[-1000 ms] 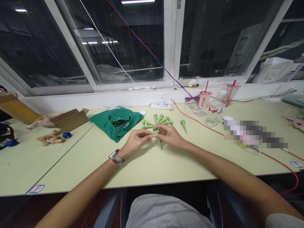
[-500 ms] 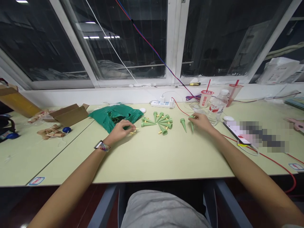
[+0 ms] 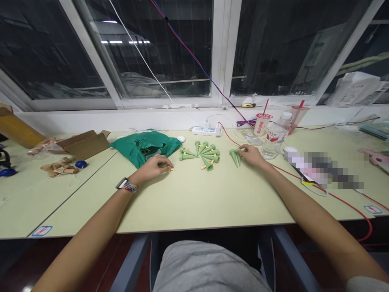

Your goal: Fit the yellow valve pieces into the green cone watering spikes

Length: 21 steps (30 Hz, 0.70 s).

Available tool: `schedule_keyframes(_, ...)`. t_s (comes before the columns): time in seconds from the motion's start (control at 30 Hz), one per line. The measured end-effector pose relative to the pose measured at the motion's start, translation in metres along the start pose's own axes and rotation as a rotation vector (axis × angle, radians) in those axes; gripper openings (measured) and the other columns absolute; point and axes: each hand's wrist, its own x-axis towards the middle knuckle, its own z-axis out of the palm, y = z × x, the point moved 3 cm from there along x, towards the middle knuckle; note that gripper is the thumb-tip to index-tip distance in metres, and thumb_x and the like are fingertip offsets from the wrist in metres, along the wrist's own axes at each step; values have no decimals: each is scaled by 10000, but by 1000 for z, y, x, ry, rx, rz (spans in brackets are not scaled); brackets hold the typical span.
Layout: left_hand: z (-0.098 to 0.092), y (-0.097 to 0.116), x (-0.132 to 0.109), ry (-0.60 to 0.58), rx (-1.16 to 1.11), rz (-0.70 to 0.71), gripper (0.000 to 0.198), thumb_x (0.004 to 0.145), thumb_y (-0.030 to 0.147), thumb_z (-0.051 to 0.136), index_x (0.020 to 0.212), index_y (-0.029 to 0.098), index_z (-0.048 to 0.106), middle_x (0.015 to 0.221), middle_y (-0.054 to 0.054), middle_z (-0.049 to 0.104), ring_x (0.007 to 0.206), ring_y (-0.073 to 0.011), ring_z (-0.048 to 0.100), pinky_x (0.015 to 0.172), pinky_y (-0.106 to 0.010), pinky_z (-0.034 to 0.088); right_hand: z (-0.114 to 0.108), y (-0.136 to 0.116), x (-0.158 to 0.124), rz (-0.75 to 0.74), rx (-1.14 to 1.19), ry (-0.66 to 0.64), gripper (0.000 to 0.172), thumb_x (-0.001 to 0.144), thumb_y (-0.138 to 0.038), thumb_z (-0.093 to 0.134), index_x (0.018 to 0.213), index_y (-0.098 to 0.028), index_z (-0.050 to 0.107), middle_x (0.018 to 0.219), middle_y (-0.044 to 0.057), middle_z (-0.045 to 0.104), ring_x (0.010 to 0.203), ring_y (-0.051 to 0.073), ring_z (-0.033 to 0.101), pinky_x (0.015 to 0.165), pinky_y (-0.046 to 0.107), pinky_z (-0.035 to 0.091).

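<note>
My left hand [image 3: 155, 165] rests on the table beside the green plastic bag [image 3: 142, 146], fingers curled, fingertips pinched at a small yellow part [image 3: 172, 170]. My right hand [image 3: 251, 155] lies further right, fingers closed on a green cone spike [image 3: 238, 156] that lies right beside a second green cone [image 3: 233, 156]. Between my hands a fan of several green cones [image 3: 202, 153] with yellow fittings lies on the pale table [image 3: 194, 198].
A white power strip [image 3: 206, 131] sits behind the cones. A water bottle [image 3: 275, 138], two straw cups [image 3: 261, 123] and a red cable [image 3: 334, 196] are at the right. An open cardboard box [image 3: 83, 142] and a blue ball [image 3: 80, 164] are at the left.
My hands, joined on one cone at the centre a second ago, have parted. The left went to the bag's edge, the right to the cones at the right and drew one closer.
</note>
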Motion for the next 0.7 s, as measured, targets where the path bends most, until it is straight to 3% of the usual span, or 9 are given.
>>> schedule_keyframes(0.13,-1,1,0,10,0,9,243,891,426,650,916,257,823,1028,-68,780,1007,-273,663,914,-380,505,-4,-8,-8,-42,-81,109,431,952,-368,599,1285,-112,697,859,83,723,849,252,660,770,333,450)
schedule_keyframes(0.27,-1,4,1,10,-26,26,225,881,417,670,897,248,819,1012,-73,782,954,-255,683,856,-352,529,3,-44,-35,-342,-143,274,384,983,-292,538,1304,-140,686,1076,141,717,1022,298,655,880,403,497)
schedule_keyframes(0.33,0,4,1,1,-36,15,222,876,433,694,889,248,816,1002,-70,780,929,-244,690,832,-339,538,18,-68,-52,-582,-132,225,341,995,-247,527,1272,-146,698,1153,157,708,1106,307,635,969,439,504)
schedule_keyframes(0.47,2,2,0,-13,-56,-3,204,868,417,704,892,246,813,1016,-65,774,918,-230,703,822,-323,549,54,-104,-79,-958,-165,-22,355,991,-186,565,1330,-145,663,1301,169,687,1316,331,537,1136,519,449)
schedule_keyframes(0.57,4,2,-1,-32,-67,-10,195,872,388,687,910,239,807,1051,-66,768,943,-230,710,841,-325,548,62,-111,-90,-1042,-157,-97,340,994,-123,541,1306,-165,670,1270,152,694,1286,312,555,1138,530,453)
schedule_keyframes(0.7,3,3,-1,-40,-89,-22,209,879,403,693,924,232,803,1071,-69,764,944,-237,704,843,-333,534,53,-111,-101,-1049,-75,-126,414,935,-91,575,1327,-187,665,1210,138,693,1186,302,591,1054,511,509)
